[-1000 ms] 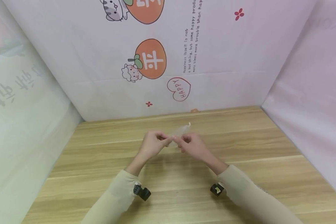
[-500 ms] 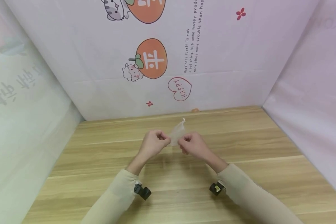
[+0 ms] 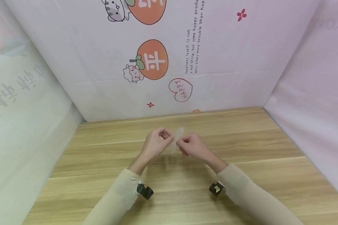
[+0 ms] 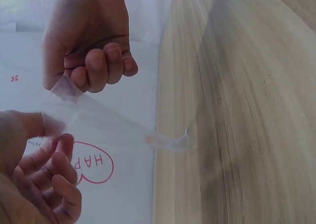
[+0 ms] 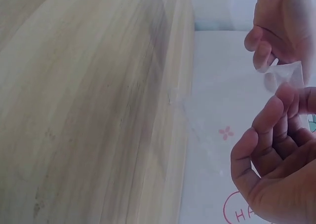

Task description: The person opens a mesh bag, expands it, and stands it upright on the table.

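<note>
A small clear plastic bag [image 3: 179, 133] stretches between my two hands above the table. My left hand [image 3: 157, 142] pinches one side of its edge between thumb and index finger. On the opposite side, my right hand [image 3: 192, 145] grips the film, its other fingers curled. The left wrist view shows the bag [image 4: 106, 113] tapering to a narrow, crumpled end that points away from the hands, with film over the left thumb tip. From the right wrist, the bag's corner [image 5: 291, 73] stands out above the right fingertips, and the rest is nearly invisible against the background.
A wood-grain table [image 3: 174, 193] lies below the hands. White printed sheets form a back wall [image 3: 225, 90] and side walls. Each sleeve carries a small black wrist camera, one on the left [image 3: 145, 191] and one on the right [image 3: 216, 189].
The bag has shifted and turned between the hands; its twisted white tip, seen earlier pointing up toward the back wall, no longer shows in the head view. Both hands moved only slightly.
</note>
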A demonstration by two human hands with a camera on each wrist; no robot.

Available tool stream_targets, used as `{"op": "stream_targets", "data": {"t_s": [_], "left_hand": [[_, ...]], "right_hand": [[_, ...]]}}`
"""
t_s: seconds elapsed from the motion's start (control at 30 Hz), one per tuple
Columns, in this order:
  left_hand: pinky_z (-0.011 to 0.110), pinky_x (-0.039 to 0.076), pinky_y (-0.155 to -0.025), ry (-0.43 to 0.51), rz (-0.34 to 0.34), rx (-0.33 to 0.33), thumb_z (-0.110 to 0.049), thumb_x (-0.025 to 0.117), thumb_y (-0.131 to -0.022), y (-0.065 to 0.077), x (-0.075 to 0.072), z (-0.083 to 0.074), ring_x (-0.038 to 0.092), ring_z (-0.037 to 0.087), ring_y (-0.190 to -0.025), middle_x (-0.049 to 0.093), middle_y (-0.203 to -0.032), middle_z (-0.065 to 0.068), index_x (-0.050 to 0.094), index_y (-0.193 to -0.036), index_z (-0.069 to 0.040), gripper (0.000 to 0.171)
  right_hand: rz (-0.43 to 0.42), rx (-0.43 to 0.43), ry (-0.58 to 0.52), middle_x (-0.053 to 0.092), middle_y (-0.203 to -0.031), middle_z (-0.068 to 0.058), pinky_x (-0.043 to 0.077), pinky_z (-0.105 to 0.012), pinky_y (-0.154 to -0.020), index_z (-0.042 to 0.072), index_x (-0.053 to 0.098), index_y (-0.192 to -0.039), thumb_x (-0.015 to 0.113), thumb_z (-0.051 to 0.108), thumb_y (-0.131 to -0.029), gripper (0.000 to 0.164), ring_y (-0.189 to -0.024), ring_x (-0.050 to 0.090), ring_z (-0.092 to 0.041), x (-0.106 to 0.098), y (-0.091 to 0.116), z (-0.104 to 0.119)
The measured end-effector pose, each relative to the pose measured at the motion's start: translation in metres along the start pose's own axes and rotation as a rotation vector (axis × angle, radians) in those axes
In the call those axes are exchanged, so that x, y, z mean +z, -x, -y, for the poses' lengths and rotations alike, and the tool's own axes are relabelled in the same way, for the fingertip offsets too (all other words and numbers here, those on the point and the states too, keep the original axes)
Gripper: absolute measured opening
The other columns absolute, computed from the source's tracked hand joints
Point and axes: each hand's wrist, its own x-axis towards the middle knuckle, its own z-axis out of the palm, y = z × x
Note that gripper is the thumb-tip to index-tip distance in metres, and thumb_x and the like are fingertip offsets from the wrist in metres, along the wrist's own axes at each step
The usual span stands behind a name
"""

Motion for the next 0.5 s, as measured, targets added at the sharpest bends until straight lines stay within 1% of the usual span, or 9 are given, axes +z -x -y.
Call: {"op": "stream_targets", "data": {"t_s": [0.1,0.2,0.27,0.37,0.43,0.5], "left_hand": [[0.031,0.046,-0.057,0.043,-0.020,-0.007,-0.016,0.073,-0.090,0.000,0.000,0.000,0.060,0.017,-0.071,0.066,-0.074,-0.002,0.069,-0.087,-0.014,0.005],[0.030,0.046,-0.056,0.080,-0.025,-0.014,-0.012,0.073,-0.089,0.000,0.001,0.001,0.060,0.017,-0.070,0.066,-0.073,-0.001,0.069,-0.086,-0.012,0.005],[0.030,0.046,-0.057,0.090,-0.018,-0.009,-0.011,0.073,-0.088,0.002,0.001,0.000,0.060,0.017,-0.071,0.066,-0.073,-0.001,0.069,-0.085,-0.011,0.005],[0.031,0.047,-0.060,0.095,-0.012,-0.003,-0.011,0.074,-0.088,0.003,0.001,0.000,0.060,0.018,-0.073,0.066,-0.074,-0.001,0.069,-0.084,-0.012,0.006],[0.031,0.048,-0.060,0.090,-0.012,-0.003,-0.012,0.074,-0.088,0.003,0.002,0.002,0.060,0.018,-0.073,0.066,-0.074,-0.001,0.068,-0.085,-0.011,0.007],[0.031,0.048,-0.060,0.078,-0.014,-0.013,-0.017,0.076,-0.088,0.002,0.003,0.003,0.060,0.017,-0.072,0.066,-0.075,-0.001,0.069,-0.086,-0.012,0.009]], "right_hand": [[0.024,-0.005,-0.005,0.052,-0.049,0.000,0.029,-0.022,-0.043,0.009,0.055,-0.057,0.057,0.012,-0.095,0.038,-0.045,0.043,-0.011,0.000,0.000,-0.003],[0.031,-0.001,-0.004,0.053,-0.052,-0.001,0.032,-0.022,-0.044,0.007,0.056,-0.060,0.058,0.015,-0.097,0.038,-0.046,0.044,-0.011,-0.001,-0.001,-0.007],[0.007,0.004,0.008,0.054,-0.054,-0.002,0.034,-0.023,-0.044,0.005,0.058,-0.064,0.061,0.023,-0.099,0.039,-0.047,0.045,-0.012,-0.003,-0.001,-0.009],[-0.059,0.006,0.014,0.056,-0.058,-0.003,0.039,-0.024,-0.044,0.003,0.062,-0.076,0.064,0.033,-0.099,0.039,-0.049,0.048,-0.014,-0.005,-0.003,-0.011],[-0.098,-0.005,0.007,0.057,-0.061,-0.004,0.041,-0.025,-0.045,0.003,0.064,-0.082,0.064,0.033,-0.100,0.035,-0.050,0.049,-0.015,-0.006,-0.004,-0.012],[-0.118,-0.018,0.000,0.058,-0.063,-0.005,0.043,-0.026,-0.045,0.004,0.064,-0.085,0.064,0.028,-0.100,0.028,-0.052,0.052,-0.017,-0.007,-0.004,-0.011]]}}
